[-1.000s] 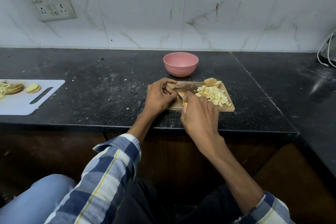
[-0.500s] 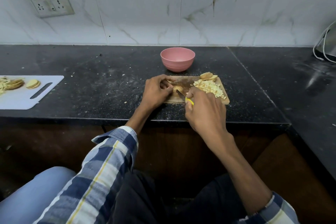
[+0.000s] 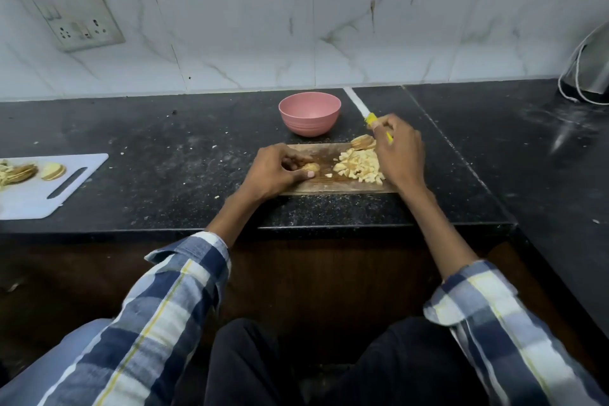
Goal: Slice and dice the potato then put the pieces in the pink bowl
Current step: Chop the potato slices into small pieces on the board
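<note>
Two hands are at the wooden board [image 3: 329,186] on the dark tabletop [image 3: 164,155]. My left hand [image 3: 273,171] pinches a small potato end [image 3: 311,168] on the board's left part. My right hand [image 3: 398,150] has its grip clenched round a yellow-handled knife [image 3: 371,119], lifted off the board with the blade pointing far-left, beside the pink bowl [image 3: 309,113]. A pile of diced pieces [image 3: 361,165] lies on the board's right, uncut slices [image 3: 362,142] just beyond it. I judge dicing is mid-way; next I'd bring the blade down onto the held piece, clear of my fingertips.
</note>
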